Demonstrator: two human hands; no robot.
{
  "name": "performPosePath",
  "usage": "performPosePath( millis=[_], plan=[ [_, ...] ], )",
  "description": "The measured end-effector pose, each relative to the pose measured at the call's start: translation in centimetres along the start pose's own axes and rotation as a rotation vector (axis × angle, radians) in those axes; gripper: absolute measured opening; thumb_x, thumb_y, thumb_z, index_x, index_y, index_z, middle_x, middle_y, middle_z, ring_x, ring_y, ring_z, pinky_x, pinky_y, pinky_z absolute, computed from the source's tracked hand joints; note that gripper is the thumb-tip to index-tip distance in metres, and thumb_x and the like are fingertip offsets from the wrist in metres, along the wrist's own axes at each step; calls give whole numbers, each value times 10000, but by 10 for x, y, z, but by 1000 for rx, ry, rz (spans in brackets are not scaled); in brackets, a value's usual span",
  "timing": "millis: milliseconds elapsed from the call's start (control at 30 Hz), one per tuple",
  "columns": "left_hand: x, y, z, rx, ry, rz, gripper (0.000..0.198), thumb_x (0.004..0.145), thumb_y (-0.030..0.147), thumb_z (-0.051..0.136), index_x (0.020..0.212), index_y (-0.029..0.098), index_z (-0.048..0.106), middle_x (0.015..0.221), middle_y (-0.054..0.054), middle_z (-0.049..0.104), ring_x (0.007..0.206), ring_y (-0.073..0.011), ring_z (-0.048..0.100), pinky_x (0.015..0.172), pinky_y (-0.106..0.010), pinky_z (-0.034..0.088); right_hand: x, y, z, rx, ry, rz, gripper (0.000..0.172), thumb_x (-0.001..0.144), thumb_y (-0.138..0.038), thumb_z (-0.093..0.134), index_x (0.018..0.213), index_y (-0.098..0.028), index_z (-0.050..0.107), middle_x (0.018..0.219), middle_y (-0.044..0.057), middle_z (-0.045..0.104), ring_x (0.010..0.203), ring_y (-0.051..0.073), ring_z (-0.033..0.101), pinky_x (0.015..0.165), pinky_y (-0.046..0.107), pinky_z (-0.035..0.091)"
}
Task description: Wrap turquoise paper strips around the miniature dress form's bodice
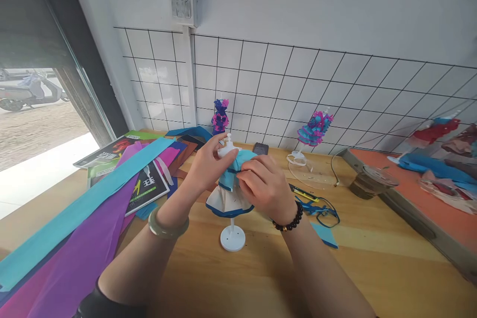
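A small white dress form (233, 239) stands upright on a round base in front of me. It wears a light-blue top (243, 157) with dark-blue trim and a white skirt (224, 200) edged in dark blue. With thumb and fingers around its shoulder, my left hand (205, 165) grips the dress form. My right hand (266, 186) has its fingertips pinched on the light-blue top at the waist, and these fingers partly hide the cloth there.
Long turquoise and purple strips (93, 218) lie over magazines (149, 184) at left. Right of the form are a yellow cutter (306, 194), blue scraps (323, 212) and a light-blue piece (325, 235). Behind are a phone (260, 149), two dressed forms (315, 129) and, farther right, a lidded cup (372, 182).
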State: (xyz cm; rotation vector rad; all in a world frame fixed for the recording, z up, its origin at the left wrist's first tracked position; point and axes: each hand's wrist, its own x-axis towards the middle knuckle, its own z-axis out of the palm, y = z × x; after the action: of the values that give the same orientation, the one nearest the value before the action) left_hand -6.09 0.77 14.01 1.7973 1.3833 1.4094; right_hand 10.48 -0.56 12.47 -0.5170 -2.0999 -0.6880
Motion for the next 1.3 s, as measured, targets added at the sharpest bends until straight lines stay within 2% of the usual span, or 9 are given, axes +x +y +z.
performPosePath(
  millis=[200, 633, 800, 933, 1033, 1100, 1167, 1233, 1300],
  plan=[
    [0, -1, 1, 5, -25, 0, 490, 795, 404, 590, 1225, 171, 549, 766, 4, 554, 628, -116, 495, 589, -230, 439, -3, 4, 3, 4, 19, 65, 148, 821, -36, 528, 869, -165, 584, 858, 74, 654, 802, 192, 532, 664, 338, 432],
    [0, -6, 3, -27, -4, 47, 499, 790, 402, 605, 1239, 195, 540, 626, 44, 455, 556, -115, 448, 538, -232, 407, -5, 7, 4, 13, -12, 31, 181, 865, -76, 494, 810, -184, 628, 795, 57, 630, 727, 163, 514, 625, 319, 404],
    [2, -6, 1, -62, 16, 33, 496, 799, 410, 607, 1236, 188, 539, 745, 0, 588, 658, -136, 559, 610, -245, 474, -4, 6, 2, 80, -33, 39, 199, 841, -68, 493, 933, -174, 635, 843, 74, 654, 746, 177, 535, 643, 335, 432],
    [0, -4, -7, -11, 41, 79, 535, 769, 451, 644, 1237, 209, 554, 976, -66, 641, 922, -199, 606, 764, -289, 504, 1, 2, -11, 291, 80, 224, 323, 840, -76, 459, 1119, -185, 580, 891, 76, 658, 816, 198, 585, 710, 376, 472],
    [-3, -1, -14, 51, -41, 172, 497, 771, 436, 643, 1216, 229, 567, 1043, -68, 629, 984, -203, 589, 832, -310, 489, 3, 3, -22, 406, 169, 482, 257, 882, -164, 473, 1108, -208, 588, 936, 73, 659, 888, 203, 599, 785, 396, 484],
    [-6, 3, -16, 79, -138, 233, 423, 782, 422, 631, 1155, 228, 591, 1033, -54, 641, 955, -196, 596, 834, -314, 485, 3, 7, -27, 513, 93, 635, 247, 897, -270, 509, 1122, -209, 591, 1029, 83, 661, 966, 210, 594, 809, 385, 489],
    [-7, 5, -17, 109, -217, 275, 328, 799, 427, 607, 1053, 220, 622, 988, -39, 660, 905, -190, 605, 809, -314, 484, 2, 12, -29, 660, -87, 757, 285, 900, -369, 520, 1117, -206, 606, 1071, 86, 665, 981, 211, 600, 765, 352, 501],
    [-7, 6, -17, 139, -254, 304, 277, 821, 439, 578, 967, 210, 635, 921, -30, 667, 837, -179, 604, 759, -305, 480, 1, 16, -31, 780, -273, 826, 316, 887, -442, 528, 1057, -201, 640, 1014, 76, 681, 899, 198, 616, 675, 310, 497],
    [-6, 5, -18, 165, -248, 329, 269, 834, 442, 564, 936, 204, 636, 869, -25, 660, 784, -167, 593, 712, -293, 471, 0, 19, -32, 819, -378, 859, 328, 864, -484, 544, 945, -189, 665, 888, 54, 680, 763, 164, 597, 589, 273, 458]
  ],
)
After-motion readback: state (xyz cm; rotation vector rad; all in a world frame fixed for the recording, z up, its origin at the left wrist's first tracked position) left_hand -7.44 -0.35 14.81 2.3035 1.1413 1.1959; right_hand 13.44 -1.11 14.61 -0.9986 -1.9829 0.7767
